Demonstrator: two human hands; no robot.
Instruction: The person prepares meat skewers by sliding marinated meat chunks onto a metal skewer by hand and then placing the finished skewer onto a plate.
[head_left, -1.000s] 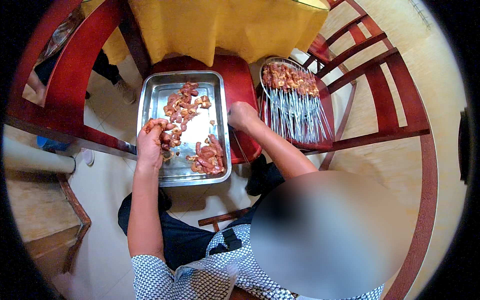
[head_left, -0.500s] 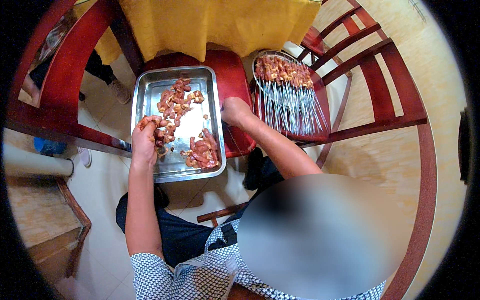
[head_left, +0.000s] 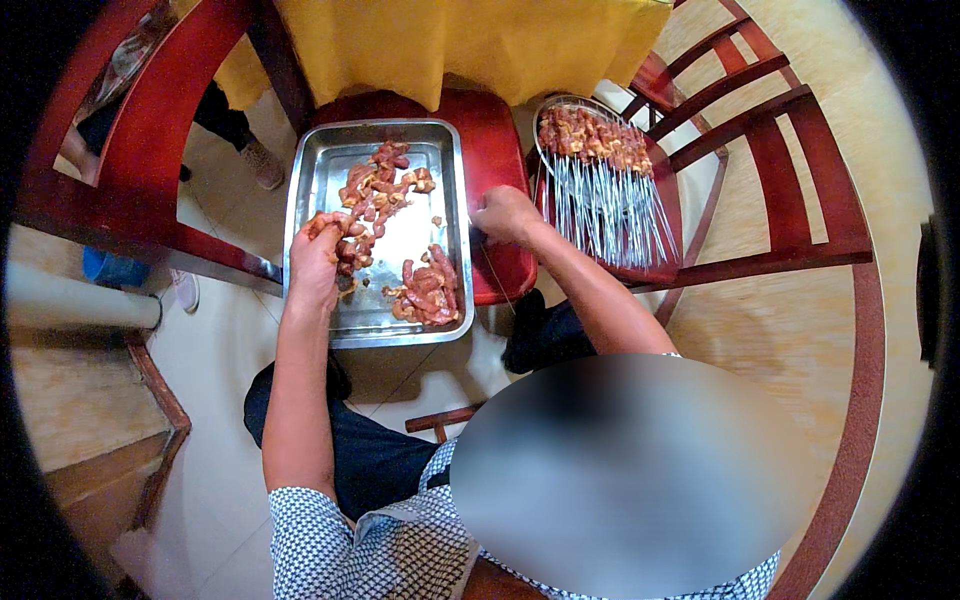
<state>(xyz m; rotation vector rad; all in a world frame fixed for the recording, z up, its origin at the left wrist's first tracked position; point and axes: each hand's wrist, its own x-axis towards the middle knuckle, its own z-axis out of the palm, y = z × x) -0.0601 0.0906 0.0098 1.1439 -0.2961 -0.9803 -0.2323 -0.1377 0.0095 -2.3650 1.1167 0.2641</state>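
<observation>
L hand (head_left: 316, 248) curled round meat (head_left: 352, 257), tray (head_left: 392, 338) beneath; R hand (head_left: 506, 215) just right of tray (fingertips hidden, can't tell grip). Keep L pinch firm, not squashing; drips stay in tray.

hands (head_left: 316, 262): left holding meat (head_left: 353, 247) over tray (head_left: 400, 336), right (head_left: 508, 214) curled beside it | loaded skewers (head_left: 600, 190): rightward, on chair (head_left: 664, 252)

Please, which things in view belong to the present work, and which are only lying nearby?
In the work: raw reddish-brown meat pieces; rectangular silver metal tray; thin silver skewers threaded with meat; red chair seat supporting the tray.

Apparently only nearby: blue container, partly hidden; yellow hanging cloth.
</observation>
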